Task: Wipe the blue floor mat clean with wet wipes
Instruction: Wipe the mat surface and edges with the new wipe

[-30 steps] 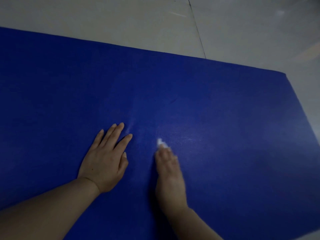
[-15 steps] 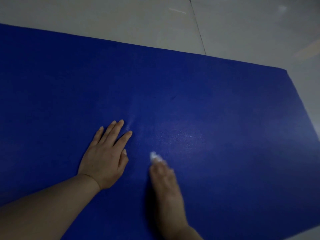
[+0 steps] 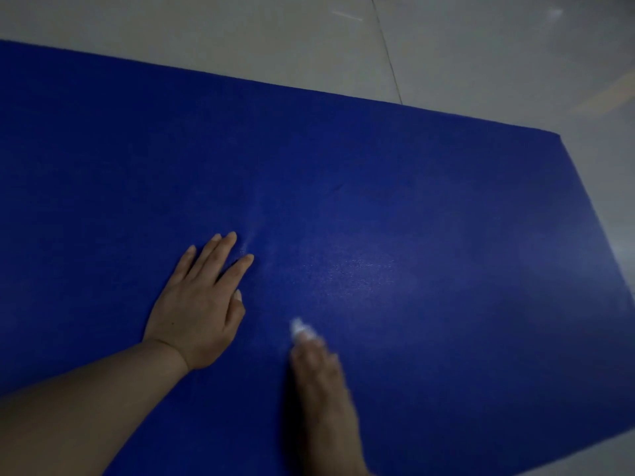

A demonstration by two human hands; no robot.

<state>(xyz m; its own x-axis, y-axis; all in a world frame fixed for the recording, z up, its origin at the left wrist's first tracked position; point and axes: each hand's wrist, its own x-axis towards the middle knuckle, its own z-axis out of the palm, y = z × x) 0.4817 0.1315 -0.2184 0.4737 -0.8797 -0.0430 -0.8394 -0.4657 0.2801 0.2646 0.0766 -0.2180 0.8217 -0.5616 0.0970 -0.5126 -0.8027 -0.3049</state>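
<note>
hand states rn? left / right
Left hand: open, fingers flat, pressing the blue mat.
Right hand: blurred, on a white wet wipe; grip cannot be told.

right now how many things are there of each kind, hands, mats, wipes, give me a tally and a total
hands: 2, the left hand flat on the mat, the right hand blurred
blue floor mat: 1
wet wipe: 1, a white bit showing at the right hand's fingers
total: 4
</note>
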